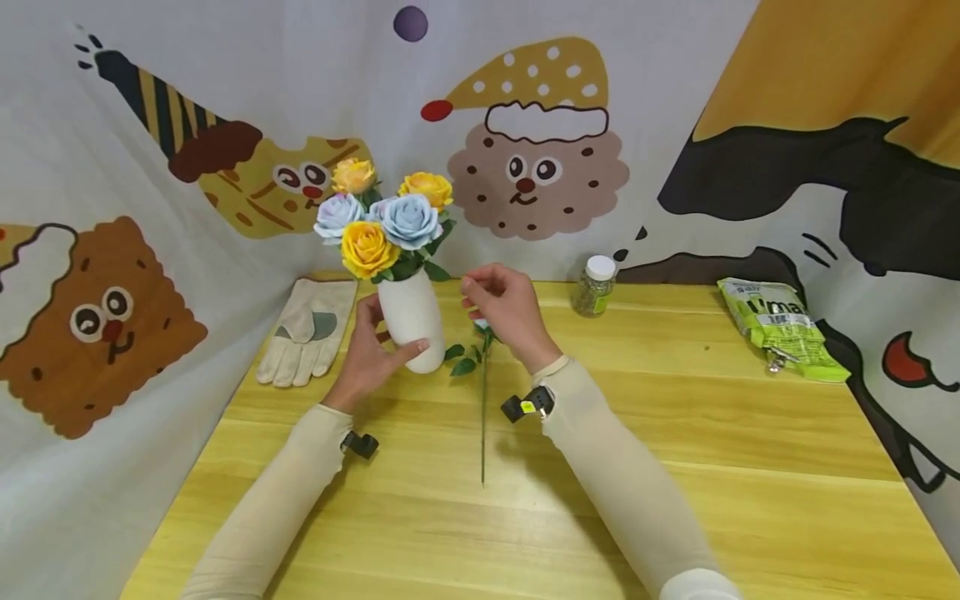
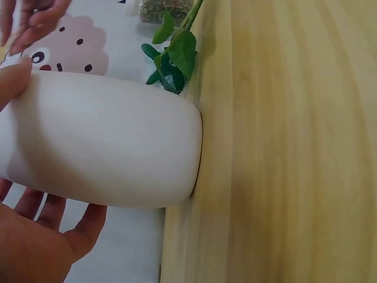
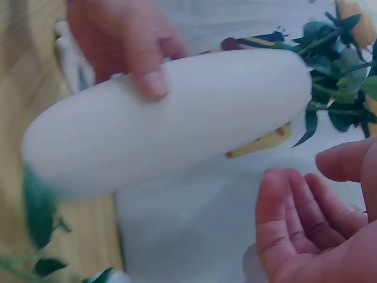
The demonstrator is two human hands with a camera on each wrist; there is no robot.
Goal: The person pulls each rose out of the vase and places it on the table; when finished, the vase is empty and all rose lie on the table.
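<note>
A white vase (image 1: 411, 312) stands on the wooden table, holding several artificial roses, among them a yellow rose (image 1: 371, 249) and a pale blue rose (image 1: 412, 221). My left hand (image 1: 372, 348) grips the vase's body from the left, thumb across its front. To the right of the vase, my right hand (image 1: 512, 307) is raised beside the leaves with its fingers loosely bent and nothing between them, as the right wrist view shows. Below that hand lies a loose flower stem (image 1: 483, 417) with green leaves (image 1: 463, 365); its light blue bloom is mostly hidden by the hand.
A pair of pale work gloves (image 1: 303, 342) lies left of the vase. Farther right, a white-lidded jar (image 1: 595, 287) stands near the back edge, and a green snack bag (image 1: 783, 329) lies by the right side. A printed cloth (image 1: 675, 67) hangs behind the table.
</note>
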